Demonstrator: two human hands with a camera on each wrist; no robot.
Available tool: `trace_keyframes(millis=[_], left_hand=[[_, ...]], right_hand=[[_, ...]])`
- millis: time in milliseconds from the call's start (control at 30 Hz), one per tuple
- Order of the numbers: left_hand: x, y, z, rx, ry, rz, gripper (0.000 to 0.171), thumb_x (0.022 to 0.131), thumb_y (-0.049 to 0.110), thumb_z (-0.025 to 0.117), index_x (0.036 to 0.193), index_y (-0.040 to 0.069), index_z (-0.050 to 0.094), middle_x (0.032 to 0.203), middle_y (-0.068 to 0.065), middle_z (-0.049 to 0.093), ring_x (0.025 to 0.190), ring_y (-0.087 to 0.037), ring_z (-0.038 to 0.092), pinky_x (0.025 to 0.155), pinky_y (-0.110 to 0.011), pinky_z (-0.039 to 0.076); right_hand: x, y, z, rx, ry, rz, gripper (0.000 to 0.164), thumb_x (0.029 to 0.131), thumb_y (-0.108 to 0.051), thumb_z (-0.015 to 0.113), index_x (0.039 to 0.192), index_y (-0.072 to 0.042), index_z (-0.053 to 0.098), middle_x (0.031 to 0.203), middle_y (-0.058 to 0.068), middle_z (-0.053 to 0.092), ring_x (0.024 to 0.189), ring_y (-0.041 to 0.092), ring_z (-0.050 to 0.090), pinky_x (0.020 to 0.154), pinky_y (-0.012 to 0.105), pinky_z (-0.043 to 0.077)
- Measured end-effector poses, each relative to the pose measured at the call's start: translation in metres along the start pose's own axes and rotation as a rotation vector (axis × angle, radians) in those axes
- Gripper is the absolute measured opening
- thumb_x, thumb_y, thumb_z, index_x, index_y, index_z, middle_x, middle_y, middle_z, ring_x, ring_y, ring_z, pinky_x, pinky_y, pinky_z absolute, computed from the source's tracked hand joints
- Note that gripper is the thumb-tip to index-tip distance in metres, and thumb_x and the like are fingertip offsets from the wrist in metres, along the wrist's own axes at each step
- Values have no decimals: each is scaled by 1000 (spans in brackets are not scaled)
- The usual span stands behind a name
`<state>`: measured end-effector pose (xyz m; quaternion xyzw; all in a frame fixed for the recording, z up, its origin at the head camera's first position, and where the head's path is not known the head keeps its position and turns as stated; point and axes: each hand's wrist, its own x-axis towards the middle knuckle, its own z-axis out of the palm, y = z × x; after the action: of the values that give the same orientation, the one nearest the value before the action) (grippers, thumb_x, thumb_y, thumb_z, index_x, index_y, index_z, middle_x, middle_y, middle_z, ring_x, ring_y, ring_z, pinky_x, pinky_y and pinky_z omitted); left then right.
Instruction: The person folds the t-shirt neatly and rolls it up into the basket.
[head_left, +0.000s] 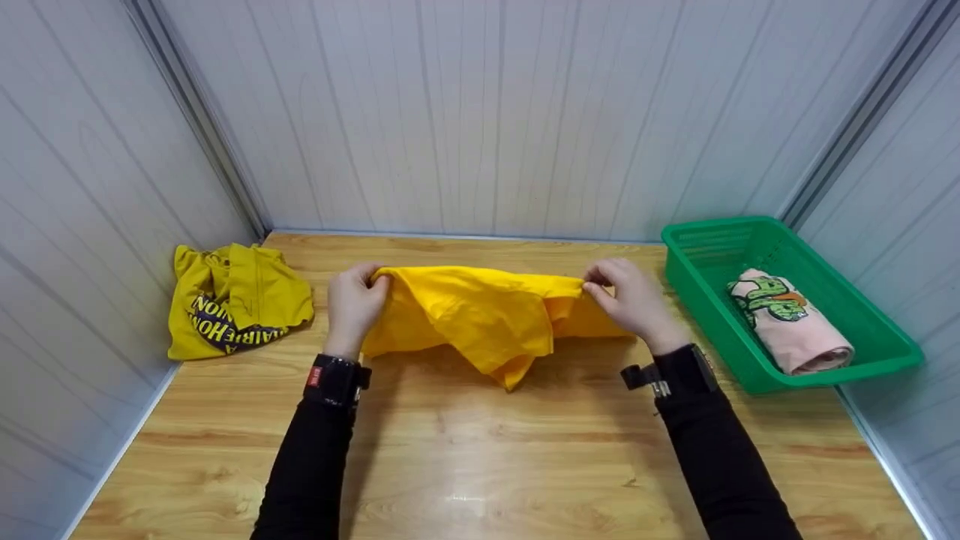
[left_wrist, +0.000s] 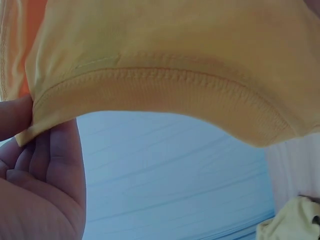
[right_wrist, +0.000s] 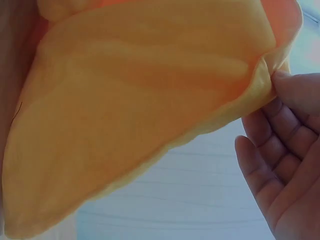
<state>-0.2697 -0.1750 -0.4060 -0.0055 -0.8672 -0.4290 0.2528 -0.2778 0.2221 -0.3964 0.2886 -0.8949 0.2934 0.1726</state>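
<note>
Bright yellow soft-cloth garment [head_left: 450, 307], held up above the desk [head_left: 465, 465] between left hand [head_left: 355, 306] and right hand [head_left: 636, 300], with a folded corner [head_left: 510, 367] drooping between them. In the left hand, pinched by thumb and fingers: one end of the upper edge, beside a curved, ribbed, stitched band [left_wrist: 150, 95]. In the right hand, likewise pinched: the other end. Left of the left hand: crumpled mustard-yellow cloth garment with dark lettered print [head_left: 255, 281]. Right of the right hand: rectangular green plastic basket [head_left: 862, 315], with a rolled pale-pink cloth bundle [head_left: 799, 330] inside. Step in hand, apparently: spreading and straightening the cloth. Called for next, probably: level pinches and the drooping corner smoothed out.
</note>
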Motion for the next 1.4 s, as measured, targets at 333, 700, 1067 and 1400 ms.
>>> trace_keyframes(millis=[333, 700, 1067, 1400], left_hand=[[-8, -23, 15, 16, -81, -41, 15, 89, 7, 66, 98, 0, 76, 97, -16, 73, 91, -30, 67, 82, -43, 51], [-11, -35, 23, 47, -150, -72, 14, 89, 9, 66, 95, 1, 77, 91, -13, 72, 80, -25, 61, 73, -36, 47], [-10, -40, 20, 50, -174, -108, 19, 91, 10, 64, 103, 1, 76, 101, -15, 72, 92, -27, 65, 83, -42, 50], [-9, -43, 21, 59, -177, -104, 20, 91, 9, 63, 103, 1, 76, 102, -15, 72, 94, -29, 65, 84, -42, 50]], right_hand=[[-12, 17, 28, 62, -111, 87, 8, 97, -10, 62, 98, -3, 65, 92, 9, 63, 86, 25, 59, 80, 42, 48], [-24, 31, 40, 106, -162, 174, 13, 100, -18, 60, 102, -7, 67, 92, 5, 64, 84, 22, 58, 79, 41, 47], [-48, 73, 29, 65, -129, 243, 16, 98, -14, 62, 105, -1, 67, 98, 13, 67, 89, 30, 62, 81, 47, 50], [-64, 105, 31, -41, -172, 367, 17, 94, -11, 65, 102, 5, 66, 97, 20, 67, 92, 37, 61, 84, 52, 47]])
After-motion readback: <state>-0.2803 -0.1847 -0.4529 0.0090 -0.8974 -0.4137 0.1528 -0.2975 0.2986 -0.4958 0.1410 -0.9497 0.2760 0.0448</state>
